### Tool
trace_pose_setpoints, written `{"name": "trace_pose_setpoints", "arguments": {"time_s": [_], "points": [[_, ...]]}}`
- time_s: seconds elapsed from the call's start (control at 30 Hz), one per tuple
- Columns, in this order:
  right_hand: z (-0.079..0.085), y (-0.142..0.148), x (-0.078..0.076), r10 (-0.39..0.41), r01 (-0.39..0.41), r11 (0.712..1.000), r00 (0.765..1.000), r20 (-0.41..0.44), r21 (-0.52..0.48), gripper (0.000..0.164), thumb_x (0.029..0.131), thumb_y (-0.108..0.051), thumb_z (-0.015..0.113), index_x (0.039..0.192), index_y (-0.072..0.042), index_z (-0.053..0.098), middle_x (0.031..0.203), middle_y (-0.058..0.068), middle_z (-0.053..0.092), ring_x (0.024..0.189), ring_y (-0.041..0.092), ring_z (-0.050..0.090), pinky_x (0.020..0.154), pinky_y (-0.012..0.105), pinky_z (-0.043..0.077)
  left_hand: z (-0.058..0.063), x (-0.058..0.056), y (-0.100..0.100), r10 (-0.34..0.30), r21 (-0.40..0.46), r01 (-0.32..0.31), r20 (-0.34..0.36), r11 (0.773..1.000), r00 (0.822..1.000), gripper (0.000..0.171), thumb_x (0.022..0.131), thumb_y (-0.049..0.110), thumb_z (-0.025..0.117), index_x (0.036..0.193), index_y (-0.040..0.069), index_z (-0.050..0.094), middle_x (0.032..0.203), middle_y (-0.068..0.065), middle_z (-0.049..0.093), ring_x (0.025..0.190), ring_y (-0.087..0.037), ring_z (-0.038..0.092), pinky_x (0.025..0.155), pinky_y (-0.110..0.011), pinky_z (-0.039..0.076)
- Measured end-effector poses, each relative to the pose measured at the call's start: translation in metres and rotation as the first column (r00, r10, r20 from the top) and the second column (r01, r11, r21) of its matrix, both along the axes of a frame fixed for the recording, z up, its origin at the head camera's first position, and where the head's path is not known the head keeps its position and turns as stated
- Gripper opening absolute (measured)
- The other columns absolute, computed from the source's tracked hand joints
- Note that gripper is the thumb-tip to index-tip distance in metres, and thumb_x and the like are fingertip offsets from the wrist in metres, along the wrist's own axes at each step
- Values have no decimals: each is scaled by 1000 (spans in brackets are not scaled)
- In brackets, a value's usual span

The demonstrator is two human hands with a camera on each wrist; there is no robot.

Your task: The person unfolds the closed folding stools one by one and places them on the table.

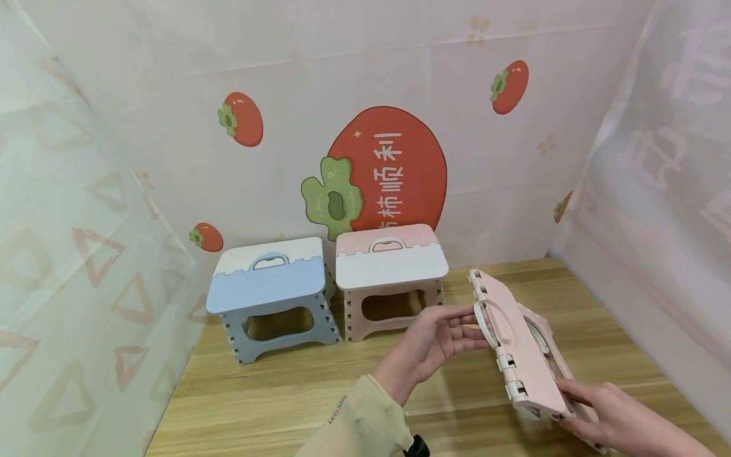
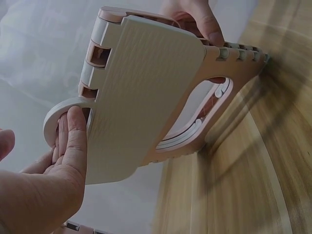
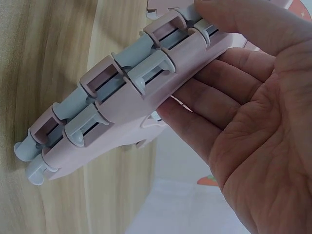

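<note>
Printed backdrop [image 1: 274, 70], fruit motifs, closes off the rear of the workspace; wood-grain tabletop [image 1: 257, 400] below it. Two stools stand upright on their legs at the rear: blue-and-white stool [image 1: 268, 289], and just beside it on its right, pink-and-white stool [image 1: 394, 263]. Held pink stool [image 1: 522, 346]: at the right of the tabletop, seat steeply tilted, legs partly folded against it; in the left-wrist view the far end of a leg panel appears to meet the wood, though contact is not certain. Right grip [image 1: 605, 412]: pinching the near end of the leg panels, thumb on one side and fingers on the other. Left grip [image 1: 436, 339]: fingers extended into the loop of the white handle [image 2: 50, 122], thumb apart, no clasp seen. Risk, judged: with the left fingers only lying in the loop, most control probably rests on the right pinch; if that slips, the stool could swing about the handle or drop. A sideways pull could let it knock the pink-and-white stool. Smallest item, the hinge knuckles [image 3: 100, 78]: gaps between them might nip the right fingertips if the panels fold suddenly under uneven pressure.
</note>
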State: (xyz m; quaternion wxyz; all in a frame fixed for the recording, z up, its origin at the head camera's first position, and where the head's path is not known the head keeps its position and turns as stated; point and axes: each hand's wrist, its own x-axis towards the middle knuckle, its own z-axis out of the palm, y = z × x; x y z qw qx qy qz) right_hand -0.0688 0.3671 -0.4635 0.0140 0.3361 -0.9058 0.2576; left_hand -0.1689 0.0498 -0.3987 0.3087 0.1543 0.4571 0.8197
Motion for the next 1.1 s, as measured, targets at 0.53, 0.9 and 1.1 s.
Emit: {"name": "trace_pose_setpoints", "arguments": {"time_s": [0.53, 0.9, 1.1], "points": [[3, -9, 2, -13, 9, 999, 995, -102, -32, 44, 84, -7, 82, 117, -27, 61, 104, -22, 64, 91, -9, 56, 66, 7, 40, 6, -3, 0, -1, 22, 1, -4, 1000, 1000, 47, 99, 22, 52, 131, -13, 59, 123, -21, 68, 93, -25, 71, 96, -46, 58], [4, -11, 1, -11, 5, 999, 995, -101, -51, 46, 86, -6, 81, 122, -28, 62, 116, -13, 70, 110, 0, 65, 83, 2, 45, 9, -5, -1, -6, 40, 7, -22, 999, 1000, 51, 99, 21, 52, 135, -15, 55, 128, -25, 65, 94, -24, 72, 96, -44, 58], [7, -14, 2, -49, 47, 999, 996, -79, -25, 46, 89, -11, 79, 130, -25, 63, 121, -6, 71, 113, 1, 64, 83, 5, 47, 11, -5, -2, 3, 50, -2, -19, 999, 1000, 52, 99, 22, 52, 135, -16, 54, 132, -30, 61, 94, -25, 72, 97, -45, 58]]}}
